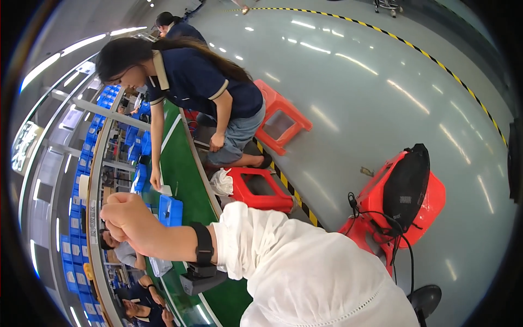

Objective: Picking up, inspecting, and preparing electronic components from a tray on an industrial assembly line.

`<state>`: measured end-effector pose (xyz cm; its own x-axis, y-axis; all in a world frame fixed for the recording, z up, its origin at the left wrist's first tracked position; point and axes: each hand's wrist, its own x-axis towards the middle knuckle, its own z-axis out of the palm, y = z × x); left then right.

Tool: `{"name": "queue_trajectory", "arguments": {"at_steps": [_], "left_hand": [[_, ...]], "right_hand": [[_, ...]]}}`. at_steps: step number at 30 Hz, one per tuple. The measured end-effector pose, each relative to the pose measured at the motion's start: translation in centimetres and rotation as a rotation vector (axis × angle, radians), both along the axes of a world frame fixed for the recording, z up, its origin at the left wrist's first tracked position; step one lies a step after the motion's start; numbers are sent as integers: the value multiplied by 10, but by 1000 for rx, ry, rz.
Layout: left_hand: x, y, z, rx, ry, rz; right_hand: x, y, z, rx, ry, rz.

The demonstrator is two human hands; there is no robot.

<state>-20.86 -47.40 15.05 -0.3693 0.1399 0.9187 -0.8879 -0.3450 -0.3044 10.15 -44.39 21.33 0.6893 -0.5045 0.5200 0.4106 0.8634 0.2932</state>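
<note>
My right hand (128, 220) is raised at the left of the head view, its arm coming in from the lower right in a loose white sleeve (321, 267). The fingers are curled into a fist, and nothing sticks out of it. A black strap (204, 245) circles the wrist, with a dark box-shaped device (202, 279) hanging under it. Beyond the wrist, on the green bench top (180, 147), stands a blue bin (170, 211). A co-worker's hand (156, 180) touches a small white piece (165, 190) near that bin. My left hand is not in view.
Red stools (280, 114) stand along the bench, one bearing a white cloth (222, 182). A black bag (407, 188) with cables rests on a red seat at the right. Shelves with blue bins (73, 256) line the left; other people sit across the bench. Yellow-black tape (436, 60) marks the floor.
</note>
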Motion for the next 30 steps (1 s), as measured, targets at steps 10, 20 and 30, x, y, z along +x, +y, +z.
{"name": "queue_trajectory", "arguments": {"at_steps": [10, 20, 30], "left_hand": [[16, -85, 22, -118, -260, 131], [81, -132, 80, -141, -495, 403], [221, 41, 146, -165, -416, 703]], "right_hand": [[-37, -74, 27, -89, 61, -597], [-118, -139, 39, 73, 20, -1292], [-193, -187, 93, -62, -81, -1700]]}}
